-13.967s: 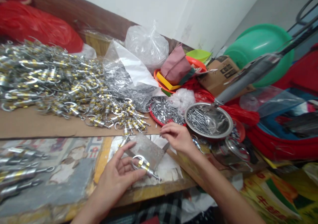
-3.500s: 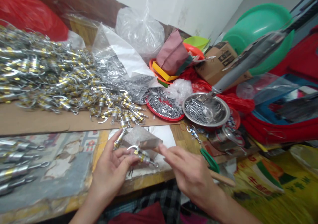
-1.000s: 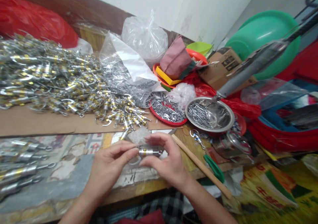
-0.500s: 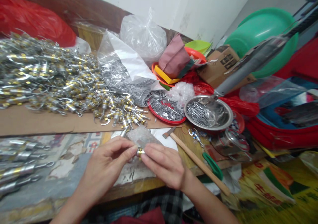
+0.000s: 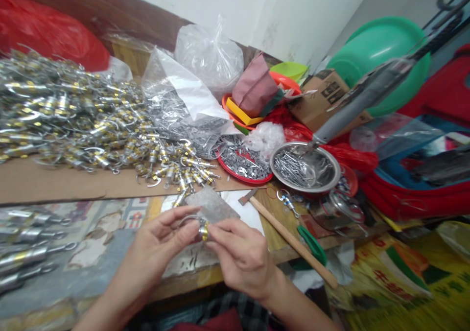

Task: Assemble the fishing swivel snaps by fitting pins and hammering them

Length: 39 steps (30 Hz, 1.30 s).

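Observation:
Between my two hands is a small silver-and-gold metal fitting with a curved hook, held above the table's front edge. My left hand pinches its hook side between thumb and fingers. The fingertips of my right hand are closed on its other end, which they partly hide. Just behind the hands lies a grey metal block on white paper. A large pile of similar fittings spreads over cardboard at the left and centre.
A wooden-handled hammer lies right of my hands. Behind it are a steel bowl and a red tray of metal pins. Larger fittings lie at left. A grey tool arm slants over the bowl.
The fitting has turned, so its curved hook now shows by my left hand. My right hand's fingers have bent more around its end. The view has shifted slightly.

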### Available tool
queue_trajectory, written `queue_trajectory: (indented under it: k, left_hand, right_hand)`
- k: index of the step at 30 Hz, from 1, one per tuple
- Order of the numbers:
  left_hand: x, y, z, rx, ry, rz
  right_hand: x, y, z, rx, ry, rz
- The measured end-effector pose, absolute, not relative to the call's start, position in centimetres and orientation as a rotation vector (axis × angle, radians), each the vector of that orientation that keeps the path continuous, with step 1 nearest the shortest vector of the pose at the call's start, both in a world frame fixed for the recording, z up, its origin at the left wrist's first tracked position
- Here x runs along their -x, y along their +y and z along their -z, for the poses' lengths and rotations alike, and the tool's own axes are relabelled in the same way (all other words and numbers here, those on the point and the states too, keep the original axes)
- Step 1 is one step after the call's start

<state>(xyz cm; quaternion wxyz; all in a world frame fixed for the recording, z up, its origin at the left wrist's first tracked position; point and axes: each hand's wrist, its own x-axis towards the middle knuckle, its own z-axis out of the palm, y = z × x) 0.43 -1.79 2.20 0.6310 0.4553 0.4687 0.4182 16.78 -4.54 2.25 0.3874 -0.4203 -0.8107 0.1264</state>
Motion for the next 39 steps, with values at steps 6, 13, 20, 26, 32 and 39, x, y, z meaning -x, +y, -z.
queue_trajectory:
  k: [6,13,20,26,32,39]
  left_hand:
    - [-1.2,-2.1,-1.3,-0.941,1.022,-1.049]
    - [-1.6,-1.5,-1.1,-0.977,0.958,-1.036]
    - [-1.4,-1.4,-0.2,-0.980,0.993,-1.108]
    - [-2.1,-1.8,0.1,-0.912,1.001,-1.261]
    - [-2.2,-1.8,0.5,-0.882,1.007,-1.285]
    - [-2.3,-1.7,0.2,-0.797,0.987,-1.274]
  right_hand:
    - [-18.4,-1.2,-4.0,1.256,-2.114,-0.503]
    - [-23.3,9.6,-2.3,1.919,-2.036,-0.006]
    - [-23.1,11.0,-1.1,1.959,-2.028,-0.035]
    - [-24.3,9.4,-1.9,1.843,-1.849,-0.151]
    - [-20.3,3.3,-3.8,1.401,-1.988,-0.754]
    - [-17.6,0.9,-4.9,1.211,-2.085,-0.777]
